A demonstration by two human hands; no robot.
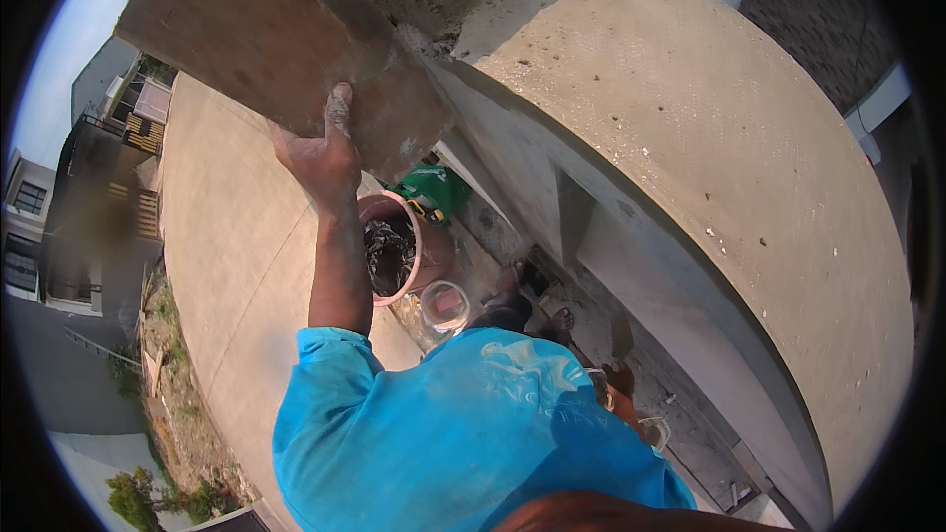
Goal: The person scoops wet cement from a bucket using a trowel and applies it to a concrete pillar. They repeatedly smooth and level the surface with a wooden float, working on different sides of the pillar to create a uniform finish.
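My left hand grips the lower edge of a flat brown board, thumb on its near face and fingers out of sight behind. The board stands tilted at the upper left, its right side close to a mortar-smeared wall edge. Low by my body, my right hand is small and partly covered by my blue shirt. Its fingers are too unclear to read. A pale loop-like thing shows just below that hand.
Below the board stand a pinkish bucket with dark scraps, a clear round tub and a green bag. A wide wall top with loose crumbs curves along the right. My feet are beside the wall's base.
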